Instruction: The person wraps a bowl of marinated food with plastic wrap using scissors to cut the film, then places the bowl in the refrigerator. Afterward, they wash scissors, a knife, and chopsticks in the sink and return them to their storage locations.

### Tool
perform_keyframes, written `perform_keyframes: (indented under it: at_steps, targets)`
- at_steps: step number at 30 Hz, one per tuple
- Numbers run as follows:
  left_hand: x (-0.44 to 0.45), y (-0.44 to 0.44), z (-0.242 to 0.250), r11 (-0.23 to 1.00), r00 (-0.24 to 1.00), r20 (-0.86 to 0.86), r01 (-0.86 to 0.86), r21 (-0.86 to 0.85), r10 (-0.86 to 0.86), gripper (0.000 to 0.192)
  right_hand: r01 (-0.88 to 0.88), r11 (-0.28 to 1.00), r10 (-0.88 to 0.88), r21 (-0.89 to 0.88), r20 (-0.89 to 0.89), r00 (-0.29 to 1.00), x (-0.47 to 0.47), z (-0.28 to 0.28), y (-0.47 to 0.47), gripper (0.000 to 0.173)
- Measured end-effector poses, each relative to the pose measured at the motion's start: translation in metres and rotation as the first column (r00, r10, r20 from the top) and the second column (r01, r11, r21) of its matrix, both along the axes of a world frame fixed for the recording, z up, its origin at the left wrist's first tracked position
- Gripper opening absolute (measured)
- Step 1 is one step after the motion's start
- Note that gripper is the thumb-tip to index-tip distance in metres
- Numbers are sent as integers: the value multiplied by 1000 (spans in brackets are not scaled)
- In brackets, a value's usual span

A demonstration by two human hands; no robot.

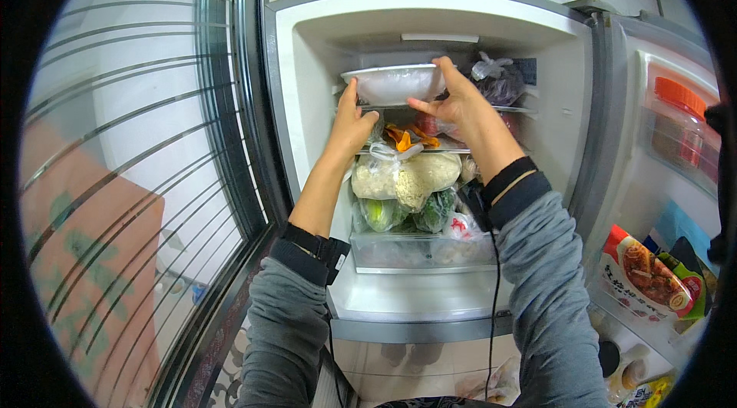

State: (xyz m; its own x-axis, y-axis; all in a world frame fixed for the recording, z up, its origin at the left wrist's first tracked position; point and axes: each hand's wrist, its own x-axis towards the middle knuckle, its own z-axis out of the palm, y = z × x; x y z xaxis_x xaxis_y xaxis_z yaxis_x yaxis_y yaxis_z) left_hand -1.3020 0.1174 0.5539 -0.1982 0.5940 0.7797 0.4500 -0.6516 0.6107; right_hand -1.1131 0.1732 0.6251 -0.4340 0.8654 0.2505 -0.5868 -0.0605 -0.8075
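Note:
A wide white bowl (397, 85) is level with the top shelf of an open refrigerator (432, 2). My left hand (352, 126) has its fingers against the bowl's left side. On the right side, my right hand (455, 94) grips the bowl, one finger over the rim and the thumb against the lower wall. Whether the bowl's base rests on the shelf I cannot tell, and its contents are hidden. A dark, knotted plastic bag (500, 83) sits just right of it. Below my hands, orange peel-like pieces (406, 137) lie on the second shelf.
Bagged pale food (406, 175) and bagged green vegetables (377, 213) fill the space above a clear drawer (423, 252). The open door at right holds an orange-lidded jar (679, 97) and food packets (648, 275). A barred window (144, 91) stands left. Black cables (495, 304) hang from my wrists.

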Motion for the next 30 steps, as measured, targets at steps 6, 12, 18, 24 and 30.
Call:
perform_keyframes:
  at_steps: [6,12,18,24,30]
  targets:
    - [-12,21,-1,950,924,-242,-312,-24,297,94,162,946,-299,282,557,774,10,10,29,73]
    - [-8,38,2,822,770,-361,-569,-15,526,97,54,925,-290,376,606,741,10,4,51,56]
    - [6,38,-4,620,524,-465,-782,71,714,88,233,914,-343,331,327,881,-27,1,51,38]
    - [12,34,-30,570,360,-461,-666,482,811,74,430,-252,-867,867,-399,297,-39,-47,34,33]
    - [8,34,-28,614,360,-538,-666,423,762,76,157,-481,-782,863,-502,370,-52,-60,37,45]
